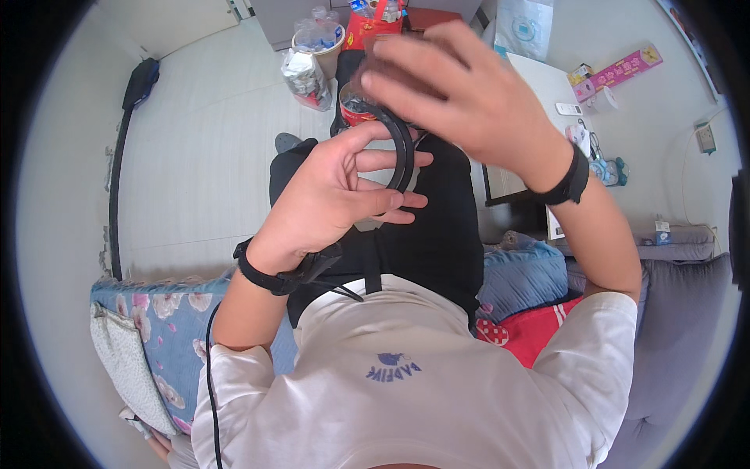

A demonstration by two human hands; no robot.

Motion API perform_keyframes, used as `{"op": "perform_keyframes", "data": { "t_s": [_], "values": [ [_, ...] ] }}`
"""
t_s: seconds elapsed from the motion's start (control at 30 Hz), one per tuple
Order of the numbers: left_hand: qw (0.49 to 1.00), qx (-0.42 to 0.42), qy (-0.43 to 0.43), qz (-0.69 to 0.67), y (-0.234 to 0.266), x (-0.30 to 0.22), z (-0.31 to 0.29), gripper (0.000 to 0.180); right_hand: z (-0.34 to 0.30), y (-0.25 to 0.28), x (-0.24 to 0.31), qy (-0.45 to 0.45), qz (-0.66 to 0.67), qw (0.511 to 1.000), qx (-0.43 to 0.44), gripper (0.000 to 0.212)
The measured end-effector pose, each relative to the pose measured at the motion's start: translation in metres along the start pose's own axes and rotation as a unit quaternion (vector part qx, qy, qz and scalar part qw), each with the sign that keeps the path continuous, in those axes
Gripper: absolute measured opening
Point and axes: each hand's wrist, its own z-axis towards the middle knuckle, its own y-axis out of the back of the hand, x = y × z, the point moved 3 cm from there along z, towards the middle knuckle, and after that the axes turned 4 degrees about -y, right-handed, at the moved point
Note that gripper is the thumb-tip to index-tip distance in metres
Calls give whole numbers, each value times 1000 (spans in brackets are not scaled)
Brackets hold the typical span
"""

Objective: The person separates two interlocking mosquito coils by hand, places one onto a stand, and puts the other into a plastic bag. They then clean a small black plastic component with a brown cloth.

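At two o'clock from the nearer left hand, whose grip is grasping it, the black loop is lying eleven-to-five. Beyond, also at two, the blurred right hand is hovering, grip indeterminable.
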Motion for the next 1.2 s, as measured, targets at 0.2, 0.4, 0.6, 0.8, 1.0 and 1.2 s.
{"op": "perform_keyframes", "data": {
  "t_s": [0.2, 0.4, 0.6, 0.8, 1.0, 1.2],
  "values": [
    [1000, -19, -12, -1, 1, -9, -8, 69, 2, 12, -7, -47, 57, 997, -36, 45],
    [1000, 2, -10, -4, -3, -14, -16, 73, -9, 19, 27, 19, 42, 998, 52, 41],
    [1000, 21, -6, 3, -6, -10, -8, 75, -7, 13, 4, -44, -20, 999, 10, 47],
    [1000, 16, -6, 3, -1, -10, -10, 78, -16, 20, 19, -41, 86, 994, 61, 50],
    [1000, 18, 15, 7, -8, -10, -11, 78, -20, 20, 11, -87, 57, 994, 23, 50],
    [999, 22, -3, 30, -10, -11, -12, 79, -22, 35, 41, -159, 78, 976, 127, 50]
  ]
}}
